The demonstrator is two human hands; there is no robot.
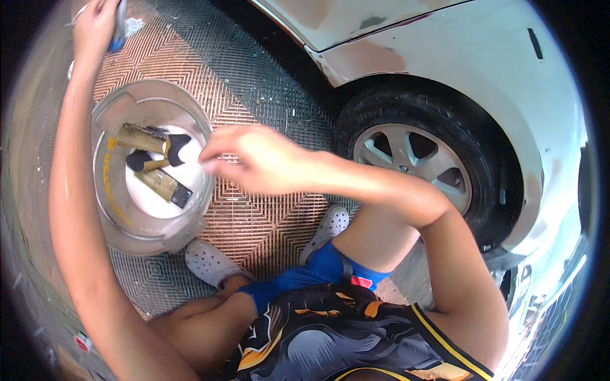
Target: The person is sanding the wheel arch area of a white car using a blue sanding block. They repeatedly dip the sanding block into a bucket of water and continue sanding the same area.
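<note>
My left hand [96, 28] reaches out to the upper left edge of the view. Its fingers are closed on something whitish and grey with a patch of blue; the picture's edge cuts it off and I cannot make out its kind. My right hand [254, 159] hovers by the right rim of a clear plastic bucket [105, 209], fingers curled and smeared by motion. Inside the bucket is white liquid. Brush-like tools lie in it, one with a worn olive handle [141, 136] and black end, another with a similar handle [159, 184].
A white car [464, 51] with brownish patches stands to the right, its black tyre [356, 120] and silver wheel [413, 159] close to my right arm. Ridged floor mats [254, 222] lie below. My feet in pale clogs [210, 263] are beside the bucket.
</note>
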